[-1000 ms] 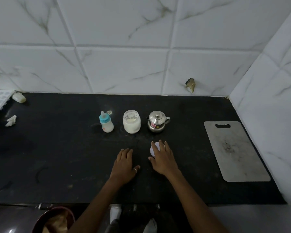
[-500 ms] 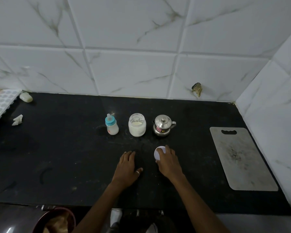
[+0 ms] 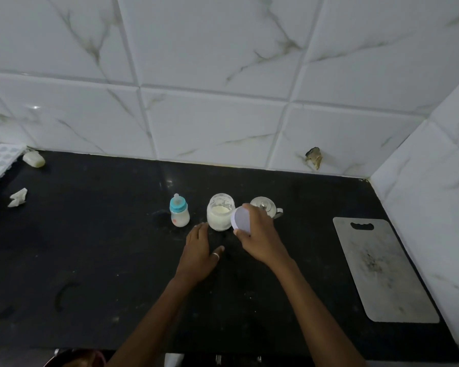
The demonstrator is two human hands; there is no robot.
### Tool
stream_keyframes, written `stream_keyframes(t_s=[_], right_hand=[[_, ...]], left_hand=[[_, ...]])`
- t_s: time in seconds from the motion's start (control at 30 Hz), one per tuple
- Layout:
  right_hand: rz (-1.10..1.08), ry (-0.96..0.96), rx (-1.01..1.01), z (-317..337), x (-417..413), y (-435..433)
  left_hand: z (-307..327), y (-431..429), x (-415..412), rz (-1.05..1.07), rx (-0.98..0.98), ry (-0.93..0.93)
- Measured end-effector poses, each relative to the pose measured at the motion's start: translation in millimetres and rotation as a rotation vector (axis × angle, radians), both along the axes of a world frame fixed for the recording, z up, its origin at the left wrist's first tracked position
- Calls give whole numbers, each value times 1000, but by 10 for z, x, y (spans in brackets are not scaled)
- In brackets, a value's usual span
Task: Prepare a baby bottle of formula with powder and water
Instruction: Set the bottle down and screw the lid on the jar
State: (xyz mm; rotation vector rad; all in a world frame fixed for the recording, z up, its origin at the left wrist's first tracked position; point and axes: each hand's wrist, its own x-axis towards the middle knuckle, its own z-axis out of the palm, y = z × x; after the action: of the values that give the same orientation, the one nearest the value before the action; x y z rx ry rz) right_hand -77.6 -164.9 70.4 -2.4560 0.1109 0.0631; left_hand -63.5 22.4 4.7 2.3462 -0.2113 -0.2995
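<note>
A round white lid (image 3: 241, 218) is pinched at its rim between the thumb and curled fingers of the right hand (image 3: 261, 241). It is held tilted above the black counter (image 3: 90, 260), just beside the open glass jar (image 3: 220, 213) of white powder. The left hand (image 3: 198, 254) is laid flat on the counter, fingertips close to the jar's base, fingers straight and pressed together, thumb spread aside. The baby bottle (image 3: 179, 213), capped in blue, is stood upright just left of the jar. A small steel pot (image 3: 268, 206) is partly hidden behind the right hand. A grey cutting board (image 3: 382, 268) is seen well apart on the right.
</note>
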Motion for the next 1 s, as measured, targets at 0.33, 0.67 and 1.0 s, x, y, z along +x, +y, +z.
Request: stream_keyframes(t_s=[0.33,0.67,1.0], right_hand=[[161,108,-234,539,819,128],[383,308,-422,388,1253,325],[428,332,-387,291,1334,358]], left_hand=[[-5,-67,628,20,-276,-20],[-86,-128,981,-38,-395,122],[-64,-128,1029,-48,-332,182]])
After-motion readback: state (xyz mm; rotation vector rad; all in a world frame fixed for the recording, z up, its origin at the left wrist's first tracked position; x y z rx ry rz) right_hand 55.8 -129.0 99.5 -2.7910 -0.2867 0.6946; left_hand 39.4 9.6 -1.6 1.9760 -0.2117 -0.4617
